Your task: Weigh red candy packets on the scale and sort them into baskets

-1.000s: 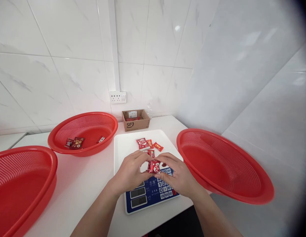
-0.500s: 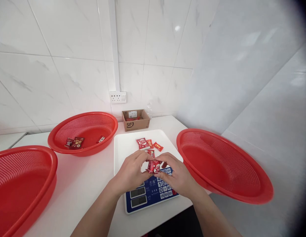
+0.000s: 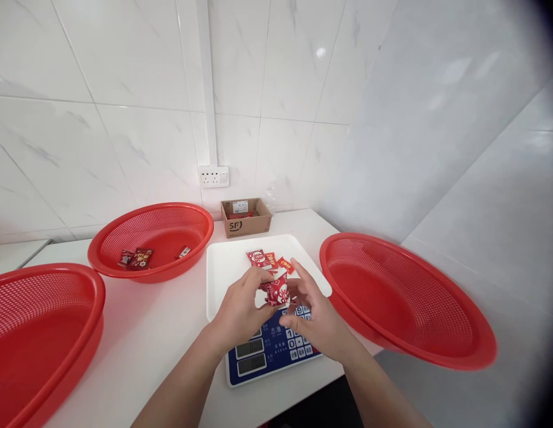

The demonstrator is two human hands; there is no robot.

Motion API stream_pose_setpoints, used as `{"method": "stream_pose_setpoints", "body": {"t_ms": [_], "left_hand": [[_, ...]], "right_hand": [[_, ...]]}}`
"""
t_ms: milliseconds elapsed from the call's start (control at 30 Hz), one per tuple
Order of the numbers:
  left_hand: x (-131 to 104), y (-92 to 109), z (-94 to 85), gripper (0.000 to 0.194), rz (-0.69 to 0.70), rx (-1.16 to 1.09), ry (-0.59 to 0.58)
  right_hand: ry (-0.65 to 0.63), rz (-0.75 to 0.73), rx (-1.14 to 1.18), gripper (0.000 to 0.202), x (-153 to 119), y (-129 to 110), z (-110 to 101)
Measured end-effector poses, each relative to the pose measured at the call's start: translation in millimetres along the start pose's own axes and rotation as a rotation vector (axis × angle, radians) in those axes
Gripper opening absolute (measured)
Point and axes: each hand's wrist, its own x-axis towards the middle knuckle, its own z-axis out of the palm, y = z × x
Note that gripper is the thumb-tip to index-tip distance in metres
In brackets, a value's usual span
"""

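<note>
Pinched between the thumb and fingers of my left hand (image 3: 243,303) is a red snack packet (image 3: 277,291) with white lettering. My right hand (image 3: 313,315) is just right of it, thumb and fingers spread apart; whether its hidden fingers touch the packet I cannot tell. Both hands are over the digital weighing scale (image 3: 223,267), which has a white pan and a blue keypad panel. On the pan, beyond my hands, lie a red packet with white print (image 3: 257,258), an orange-red packet (image 3: 270,259) and another orange-red packet (image 3: 285,265).
Red plastic baskets stand around the scale: one at near left (image 3: 91,279), one at back left (image 3: 169,270) holding several small packets (image 3: 141,258), and one at right (image 3: 437,351). A cardboard box (image 3: 254,226) with red contents sits behind the scale, below a wall socket (image 3: 214,176).
My right hand has let go of the packet's right side and spread its fingers. The packet, still in my left hand, has tilted and moved slightly up.
</note>
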Motion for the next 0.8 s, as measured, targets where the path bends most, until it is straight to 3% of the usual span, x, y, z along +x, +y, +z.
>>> {"method": "stream_pose_setpoints", "body": {"t_ms": [33, 167, 400, 500, 600, 700, 800], "left_hand": [[0.0, -0.7, 2.5, 0.035, -0.002, 0.009, 0.016], [-0.6, -0.5, 10.6, 0.034, 0.032, 0.046, 0.022], [-0.1, 4.9, 4.4, 0.059, -0.118, -0.215, -0.133], [3.1, 5.2, 1.3, 0.031, -0.153, -0.301, -0.121], [5.3, 4.5, 2.0, 0.008, -0.192, -0.299, -0.039], [5.7, 3.8, 4.3, 0.009, -0.242, -0.363, 0.027], [5.8, 3.3, 5.6, 0.014, -0.259, -0.497, 0.02]], "right_hand": [[-0.014, 0.025, 0.052, 0.073, 0.2, -0.4, 2.0], [-0.019, 0.08, 0.069, 0.035, 3.1, -4.6, 6.2], [0.025, 0.146, -0.045, 0.024, 5.7, -7.6, 3.4], [0.017, 0.15, -0.103, 0.025, 5.5, -6.7, 4.7], [0.011, 0.162, -0.104, 0.028, 5.7, -7.4, 6.4], [0.021, 0.181, -0.11, 0.033, 5.9, -9.5, 6.8], [0.014, 0.153, -0.106, 0.031, 5.8, -9.9, 6.2]]}}
